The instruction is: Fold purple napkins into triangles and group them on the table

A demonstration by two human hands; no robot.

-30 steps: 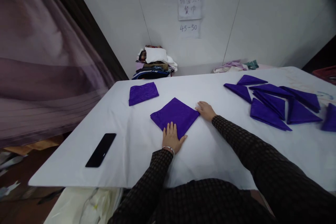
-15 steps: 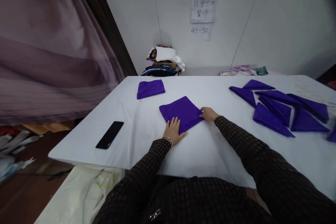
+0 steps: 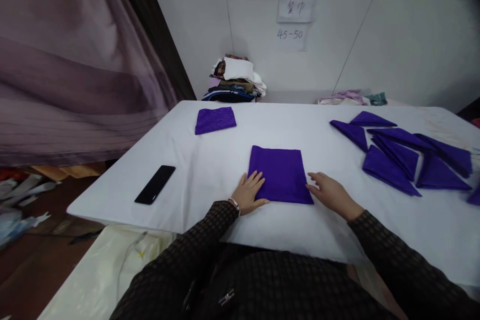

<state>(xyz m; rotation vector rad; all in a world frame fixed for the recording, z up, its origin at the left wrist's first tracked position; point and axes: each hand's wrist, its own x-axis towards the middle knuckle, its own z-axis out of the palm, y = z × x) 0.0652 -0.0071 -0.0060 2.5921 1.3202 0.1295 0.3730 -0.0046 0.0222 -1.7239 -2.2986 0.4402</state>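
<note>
A purple cloth napkin (image 3: 281,174), folded to a square, lies flat on the white table in front of me, its near edge roughly level with my body. My left hand (image 3: 247,194) rests with fingers spread on the napkin's lower left side, a bracelet on its wrist. At the right edge of the napkin is my right hand (image 3: 332,194), fingers apart and holding nothing; whether a fingertip touches the cloth I cannot tell. Another folded purple napkin (image 3: 215,120) lies at the back left.
Several purple napkins folded to triangles (image 3: 390,165) lie at the right of the white table (image 3: 210,180). A black phone (image 3: 155,185) is at the left. Behind the table stand stacked clothes (image 3: 234,80); paper signs (image 3: 296,5) hang on the wall. A curtain (image 3: 75,70) hangs left.
The napkin has turned from a diamond position to lie square to me and shifted right. My right hand has let go of its corner and moved right and nearer. My left hand stays on the cloth.
</note>
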